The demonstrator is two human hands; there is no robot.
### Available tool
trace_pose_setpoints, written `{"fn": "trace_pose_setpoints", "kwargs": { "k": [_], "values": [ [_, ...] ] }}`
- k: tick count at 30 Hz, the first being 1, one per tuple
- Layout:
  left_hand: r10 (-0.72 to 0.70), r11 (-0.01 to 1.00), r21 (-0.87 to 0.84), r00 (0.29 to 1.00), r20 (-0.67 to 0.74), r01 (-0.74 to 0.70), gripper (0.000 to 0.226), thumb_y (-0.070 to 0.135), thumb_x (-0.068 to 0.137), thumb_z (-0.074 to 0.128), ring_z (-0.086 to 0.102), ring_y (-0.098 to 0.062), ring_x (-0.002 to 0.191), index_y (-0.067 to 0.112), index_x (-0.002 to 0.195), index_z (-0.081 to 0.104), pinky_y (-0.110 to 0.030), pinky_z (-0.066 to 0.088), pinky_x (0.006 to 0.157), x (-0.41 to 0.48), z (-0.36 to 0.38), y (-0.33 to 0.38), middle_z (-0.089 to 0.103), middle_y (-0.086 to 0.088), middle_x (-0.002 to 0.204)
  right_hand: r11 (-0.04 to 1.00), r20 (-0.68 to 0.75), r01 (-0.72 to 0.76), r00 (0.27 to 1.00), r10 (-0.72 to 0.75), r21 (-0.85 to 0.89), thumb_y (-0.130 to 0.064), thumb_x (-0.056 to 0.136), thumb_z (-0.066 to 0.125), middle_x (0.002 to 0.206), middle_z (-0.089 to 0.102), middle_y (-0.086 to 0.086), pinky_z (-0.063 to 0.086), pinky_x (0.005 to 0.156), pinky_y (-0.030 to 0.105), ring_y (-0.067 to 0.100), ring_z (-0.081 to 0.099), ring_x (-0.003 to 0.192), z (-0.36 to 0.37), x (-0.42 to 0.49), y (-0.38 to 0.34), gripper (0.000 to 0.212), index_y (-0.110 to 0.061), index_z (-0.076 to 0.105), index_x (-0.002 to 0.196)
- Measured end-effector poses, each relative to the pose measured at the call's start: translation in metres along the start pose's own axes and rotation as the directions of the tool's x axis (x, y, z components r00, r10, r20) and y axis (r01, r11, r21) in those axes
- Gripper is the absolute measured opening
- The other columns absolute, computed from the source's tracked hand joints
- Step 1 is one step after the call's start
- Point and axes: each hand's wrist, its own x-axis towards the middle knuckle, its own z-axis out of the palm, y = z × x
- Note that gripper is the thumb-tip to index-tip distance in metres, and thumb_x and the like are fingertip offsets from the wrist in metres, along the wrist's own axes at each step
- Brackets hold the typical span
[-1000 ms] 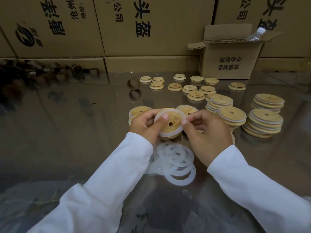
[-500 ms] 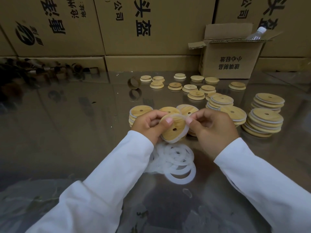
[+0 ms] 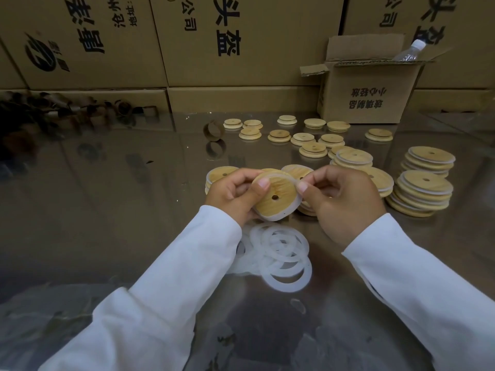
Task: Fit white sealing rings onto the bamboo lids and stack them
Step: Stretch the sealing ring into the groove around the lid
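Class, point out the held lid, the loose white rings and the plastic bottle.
held lid point(image 3: 281, 186), head view, wooden face by hole.
loose white rings point(image 3: 286, 287), head view, nearest ring's band.
plastic bottle point(image 3: 407, 55), head view, clear body.

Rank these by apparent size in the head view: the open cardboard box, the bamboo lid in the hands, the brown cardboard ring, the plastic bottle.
1. open cardboard box
2. bamboo lid, though nearness to the camera enlarges it
3. brown cardboard ring and plastic bottle look alike; the bottle is partly hidden
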Motion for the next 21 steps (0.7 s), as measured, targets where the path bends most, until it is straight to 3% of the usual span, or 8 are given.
{"fn": "trace_pose_setpoints", "kwargs": {
  "k": [4,9,16,19,21],
  "values": [
    [-0.030,0.998,-0.049,0.999,-0.027,0.028,0.007,0.010,0.083,0.058,0.068,-0.016,0.072,0.011,0.086,0.064,-0.030,0.058,0.063,-0.0004,0.0011,-0.0001,0.071,0.000,0.071,0.996,-0.044,-0.033,0.998,0.037,0.086,-0.026,0.079,0.068,0.073,0.067,-0.011,0.051,0.070,0.022,0.006,0.063,0.072,0.0036,-0.0051,0.0020,0.009,-0.027,0.064,0.072],
    [-0.097,0.984,-0.156,0.994,-0.043,0.089,0.007,0.005,0.085,0.055,0.068,-0.018,0.067,0.005,0.086,0.061,-0.032,0.059,0.058,0.0013,0.0019,0.0023,0.070,-0.003,0.068,0.999,-0.092,-0.014,0.996,0.017,0.032,-0.027,0.081,0.064,0.073,0.063,-0.018,0.041,0.058,0.004,-0.006,0.058,0.072,0.0095,-0.0095,0.0040,0.010,-0.030,0.061,0.073],
    [-0.060,0.994,0.091,0.998,-0.012,0.061,0.008,0.005,0.083,0.060,0.065,-0.024,0.081,0.011,0.087,0.064,-0.039,0.055,0.079,-0.0027,0.0030,0.0002,0.068,-0.009,0.084,0.999,-0.035,0.023,0.999,-0.024,-0.044,-0.016,0.084,0.060,0.069,0.058,-0.017,0.037,0.059,-0.003,-0.015,0.052,0.071,0.0077,-0.0077,0.0075,0.017,-0.025,0.058,0.069],
    [-0.026,0.992,0.126,1.000,0.000,0.026,0.007,0.005,0.082,0.061,0.065,-0.021,0.077,0.011,0.086,0.063,-0.032,0.057,0.072,-0.0027,0.0017,0.0005,0.068,-0.009,0.084,0.991,-0.016,0.015,1.000,-0.017,-0.134,-0.016,0.087,0.055,0.066,0.054,-0.016,0.035,0.056,-0.004,-0.009,0.053,0.063,0.0083,-0.0056,0.0081,0.023,-0.028,0.050,0.068],
    [-0.006,0.992,0.128,1.000,0.005,0.005,0.007,0.005,0.082,0.062,0.065,-0.017,0.074,0.010,0.085,0.063,-0.025,0.057,0.065,-0.0028,0.0017,0.0006,0.068,-0.007,0.082,0.985,-0.018,-0.014,1.000,0.012,-0.170,-0.017,0.090,0.052,0.067,0.054,-0.012,0.038,0.051,0.006,-0.001,0.050,0.061,0.0080,-0.0027,0.0091,0.019,-0.025,0.052,0.073]
  ]
}}
